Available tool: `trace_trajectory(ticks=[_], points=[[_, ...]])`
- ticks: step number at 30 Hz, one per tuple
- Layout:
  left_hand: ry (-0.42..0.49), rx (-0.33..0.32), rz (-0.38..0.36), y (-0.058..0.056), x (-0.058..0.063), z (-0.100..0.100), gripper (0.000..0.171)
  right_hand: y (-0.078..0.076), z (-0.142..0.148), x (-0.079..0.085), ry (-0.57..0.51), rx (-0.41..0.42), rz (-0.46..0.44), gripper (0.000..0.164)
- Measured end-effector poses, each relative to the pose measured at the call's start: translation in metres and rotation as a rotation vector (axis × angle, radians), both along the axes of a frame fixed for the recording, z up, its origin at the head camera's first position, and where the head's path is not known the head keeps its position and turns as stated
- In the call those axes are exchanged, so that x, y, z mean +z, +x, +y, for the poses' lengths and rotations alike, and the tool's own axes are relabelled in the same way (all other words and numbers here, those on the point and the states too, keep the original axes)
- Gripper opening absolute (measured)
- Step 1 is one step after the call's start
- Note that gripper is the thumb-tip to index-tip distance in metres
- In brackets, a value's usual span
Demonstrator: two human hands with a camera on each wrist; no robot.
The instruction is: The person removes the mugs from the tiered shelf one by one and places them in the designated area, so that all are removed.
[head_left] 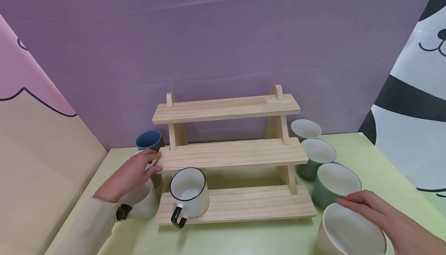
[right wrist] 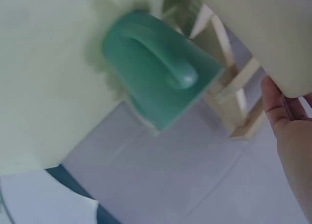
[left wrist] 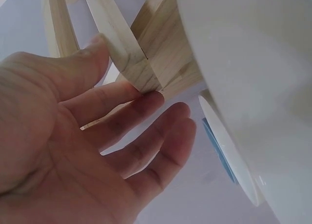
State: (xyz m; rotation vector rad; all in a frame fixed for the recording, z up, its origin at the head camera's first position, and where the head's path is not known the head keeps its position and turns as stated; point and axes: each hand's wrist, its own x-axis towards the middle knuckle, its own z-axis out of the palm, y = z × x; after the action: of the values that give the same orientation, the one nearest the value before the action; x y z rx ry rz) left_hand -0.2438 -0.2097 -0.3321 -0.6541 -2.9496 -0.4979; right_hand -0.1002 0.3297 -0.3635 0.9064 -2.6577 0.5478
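Note:
A three-tier light wooden shelf rack (head_left: pixel 230 154) stands in the middle of the table. My left hand (head_left: pixel 134 173) pinches the left end of its middle shelf; the left wrist view shows thumb and fingers about the board's end (left wrist: pixel 144 77). On the lowest shelf, at the left, sits a white mug (head_left: pixel 195 199) with a black rim and black handle. At the front right my right hand (head_left: pixel 390 216) holds a large cream-white mug (head_left: pixel 334 239) by its rim. That mug's handle cannot be seen.
Left of the rack stand a blue cup (head_left: pixel 150 139) and a white mug (head_left: pixel 144 204), partly behind my left hand. Along the right side stand a pale cup (head_left: pixel 301 135), a dark green mug (head_left: pixel 308 170) and a lighter green mug (head_left: pixel 325 191). A purple backdrop (head_left: pixel 223 46) rises behind.

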Motion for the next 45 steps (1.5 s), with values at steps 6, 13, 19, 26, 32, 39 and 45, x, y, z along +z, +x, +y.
trace_trajectory(ticks=[6,13,19,26,32,39,45], points=[[-0.006,0.019,-0.027,0.002,0.001,0.001,0.049,0.003,0.017,-0.025,0.027,-0.086,-0.058,0.092],[-0.002,0.013,-0.018,0.002,0.002,0.001,0.049,0.003,0.026,-0.038,0.029,-0.116,-0.063,0.094],[0.012,0.012,-0.026,0.003,0.001,0.000,0.049,0.003,0.025,-0.035,-0.020,-0.045,0.041,0.100],[0.015,-0.003,-0.015,0.003,0.001,-0.001,0.048,0.004,0.029,-0.030,-0.049,0.005,0.061,0.101],[0.016,0.003,-0.021,0.003,0.002,0.001,0.049,0.012,0.026,-0.023,-0.023,-0.175,0.034,0.095],[0.010,0.012,-0.028,0.003,0.002,0.001,0.049,0.011,0.030,-0.022,-0.049,-0.145,0.103,0.092],[0.014,0.007,-0.021,0.003,0.002,0.001,0.049,0.006,0.037,-0.023,-0.079,-0.067,0.180,0.092]])
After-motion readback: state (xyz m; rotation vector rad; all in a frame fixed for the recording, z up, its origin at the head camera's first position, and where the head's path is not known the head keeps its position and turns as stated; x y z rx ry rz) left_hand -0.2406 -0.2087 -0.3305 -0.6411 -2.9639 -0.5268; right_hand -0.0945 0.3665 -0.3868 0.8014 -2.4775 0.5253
